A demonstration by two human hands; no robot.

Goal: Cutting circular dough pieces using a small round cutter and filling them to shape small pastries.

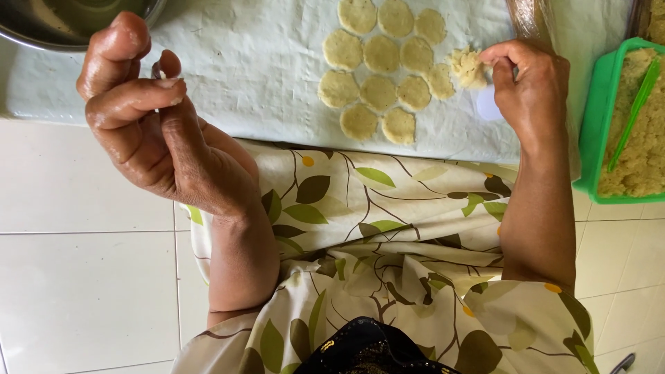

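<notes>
My right hand (530, 90) reaches onto a white cloth (256, 62), and its fingertips pinch a rough lump of pale dough (466, 68). The lump lies at the right end of several flat round dough discs (379, 69) laid close together on the cloth. A small white round piece (487, 105) shows under the palm. My left hand (149, 118) hovers raised on the left with glossy, loosely curled fingers. A thin pale sliver (157, 70) shows between thumb and forefinger; I cannot tell what it is.
A green plastic tub (591, 131) of crumbly pale mix with a green stick (634, 104) in it stands at the right. A metal bowl (41, 34) sits top left. Clear plastic wrap (528, 19) lies at the top. A leaf-patterned garment covers my lap on white floor tiles (83, 277).
</notes>
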